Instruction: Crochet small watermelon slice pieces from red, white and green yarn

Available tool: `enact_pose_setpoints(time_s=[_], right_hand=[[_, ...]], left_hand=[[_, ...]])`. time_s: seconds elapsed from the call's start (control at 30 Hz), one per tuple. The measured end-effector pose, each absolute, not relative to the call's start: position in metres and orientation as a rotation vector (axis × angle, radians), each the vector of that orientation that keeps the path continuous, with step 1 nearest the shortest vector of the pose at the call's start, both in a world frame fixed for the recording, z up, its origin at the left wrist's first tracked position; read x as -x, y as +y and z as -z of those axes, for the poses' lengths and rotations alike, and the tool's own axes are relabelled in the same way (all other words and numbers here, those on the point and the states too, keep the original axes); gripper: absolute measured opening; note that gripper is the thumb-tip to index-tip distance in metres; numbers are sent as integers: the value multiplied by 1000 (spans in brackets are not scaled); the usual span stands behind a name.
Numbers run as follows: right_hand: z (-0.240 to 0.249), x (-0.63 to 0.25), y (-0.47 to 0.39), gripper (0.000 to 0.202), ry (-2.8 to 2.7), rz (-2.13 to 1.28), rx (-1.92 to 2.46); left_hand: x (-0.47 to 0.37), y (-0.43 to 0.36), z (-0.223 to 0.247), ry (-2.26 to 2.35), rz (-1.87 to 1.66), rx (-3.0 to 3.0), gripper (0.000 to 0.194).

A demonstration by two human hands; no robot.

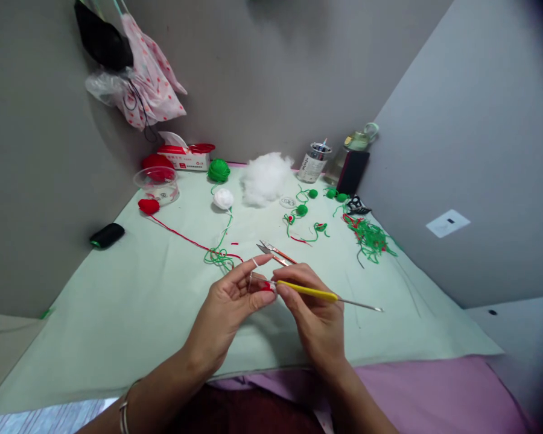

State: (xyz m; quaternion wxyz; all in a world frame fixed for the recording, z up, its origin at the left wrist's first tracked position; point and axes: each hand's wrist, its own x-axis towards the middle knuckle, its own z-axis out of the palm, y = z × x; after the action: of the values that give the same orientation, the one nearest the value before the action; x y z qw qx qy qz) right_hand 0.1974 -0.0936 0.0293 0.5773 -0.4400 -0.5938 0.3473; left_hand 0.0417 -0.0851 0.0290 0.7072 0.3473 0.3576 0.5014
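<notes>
Between thumb and fingers, my left hand (230, 307) pinches a small red and white crochet piece (268, 287). White yarn loops around its raised index finger. My right hand (314, 319) grips the yellow handle of a crochet hook (310, 291); one metal end points right, the other meets the piece, its tip partly hidden by the fingers. Just beyond my hands lie orange-handled thread snips (278, 252). A tangle of green yarn (219, 258) and a red strand (181, 234) lie beyond my left hand. A white yarn ball (223, 198) sits farther back.
Along the back are a tissue box (192, 158), a green yarn ball (218, 170), white stuffing (266, 178), a pen cup (314, 163) and a bottle (344, 163) behind a phone (353, 172). Yarn scraps (371, 238) lie right. A plastic tub (163, 193) and black case (107, 235) stand left.
</notes>
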Motion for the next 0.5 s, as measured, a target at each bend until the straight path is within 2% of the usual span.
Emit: enact_pose_setpoints(time_s=[0.1,0.3,0.5], right_hand=[[-26,-197,-95,10,-1360,-789,1025],[-18,-202,-94,12,-1184,-981,939],[-22,-202,-96,16,-1075,-1124,809]], left_hand=[[-43,-87,-28,796,-1109,-773,46],[-45,-91,-37,766,-1025,-689,61],[-45,-94,-49,740,-1006,-590,48]])
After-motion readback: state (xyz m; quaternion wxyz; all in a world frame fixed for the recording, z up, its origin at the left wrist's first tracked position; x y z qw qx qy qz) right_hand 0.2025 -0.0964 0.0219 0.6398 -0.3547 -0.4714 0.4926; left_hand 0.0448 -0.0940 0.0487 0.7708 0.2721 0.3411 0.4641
